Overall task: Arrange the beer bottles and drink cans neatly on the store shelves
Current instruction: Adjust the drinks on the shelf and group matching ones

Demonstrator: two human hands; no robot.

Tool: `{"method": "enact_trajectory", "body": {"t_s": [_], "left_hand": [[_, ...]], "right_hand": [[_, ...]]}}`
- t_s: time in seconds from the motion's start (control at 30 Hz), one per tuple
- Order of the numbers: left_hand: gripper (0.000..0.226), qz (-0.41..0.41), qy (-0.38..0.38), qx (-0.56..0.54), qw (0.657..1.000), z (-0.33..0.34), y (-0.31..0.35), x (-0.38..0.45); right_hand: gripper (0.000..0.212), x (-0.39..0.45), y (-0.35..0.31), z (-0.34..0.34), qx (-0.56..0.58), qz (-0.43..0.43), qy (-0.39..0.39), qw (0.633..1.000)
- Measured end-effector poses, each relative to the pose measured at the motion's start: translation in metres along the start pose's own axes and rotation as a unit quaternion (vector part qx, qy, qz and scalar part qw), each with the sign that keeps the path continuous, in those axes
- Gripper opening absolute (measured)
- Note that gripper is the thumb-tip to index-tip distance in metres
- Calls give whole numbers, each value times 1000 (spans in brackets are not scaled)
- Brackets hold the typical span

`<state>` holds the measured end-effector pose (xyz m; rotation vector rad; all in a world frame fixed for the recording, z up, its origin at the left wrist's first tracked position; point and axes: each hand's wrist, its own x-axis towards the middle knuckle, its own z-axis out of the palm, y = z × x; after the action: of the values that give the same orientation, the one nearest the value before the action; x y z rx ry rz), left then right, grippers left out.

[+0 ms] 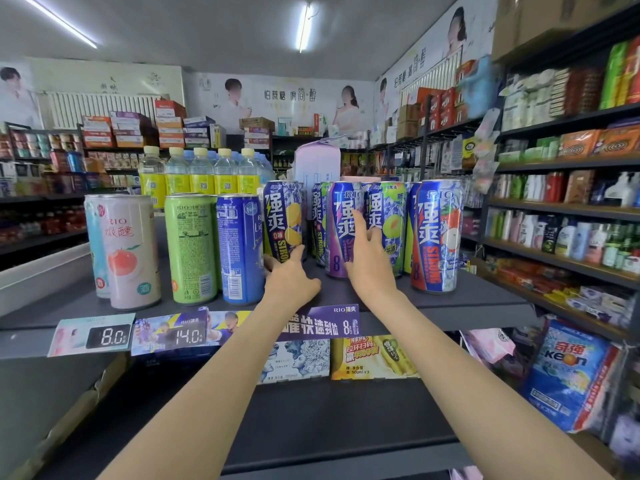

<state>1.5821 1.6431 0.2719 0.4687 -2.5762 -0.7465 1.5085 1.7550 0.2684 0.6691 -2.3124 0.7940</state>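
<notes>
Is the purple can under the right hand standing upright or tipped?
Upright. The purple can stands on its base on the shelf, its sides parallel to neighbouring cans; the right hand touches its front.

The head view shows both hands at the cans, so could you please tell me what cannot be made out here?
- Left hand at the lemon can: its fingertips are out of sight, so the grip is unclear.
- Purple can: its lower label is covered by the right hand.
- Cans behind the front row: hidden by it.
- Goods on the right-hand shelves: blurred.
</notes>
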Motion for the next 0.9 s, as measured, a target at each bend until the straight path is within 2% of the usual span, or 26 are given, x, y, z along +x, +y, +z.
{"method": "enact_trajectory", "body": {"t_s": [0.23, 0.43, 0.57, 0.67, 0.9], "left_hand": [[63, 47, 56, -81, 994, -1, -7, -1], [62, -2, 34, -88, 996, 5, -7, 13], [76, -40, 41, -125, 991, 9, -5, 29], [84, -55, 62, -92, 992, 10, -9, 39], [58, -129, 67, -47, 988, 13, 7, 54]], "right_hand": [[70, 1, -6, -8, 61, 2, 32, 998], [66, 0, -7, -11, 66, -16, 39, 997], [69, 3, -1, -10, 82, -3, 18, 996], [70, 8, -1, -9, 64, -10, 19, 998], [70, 9, 2, -5, 39, -14, 30, 999]]}}
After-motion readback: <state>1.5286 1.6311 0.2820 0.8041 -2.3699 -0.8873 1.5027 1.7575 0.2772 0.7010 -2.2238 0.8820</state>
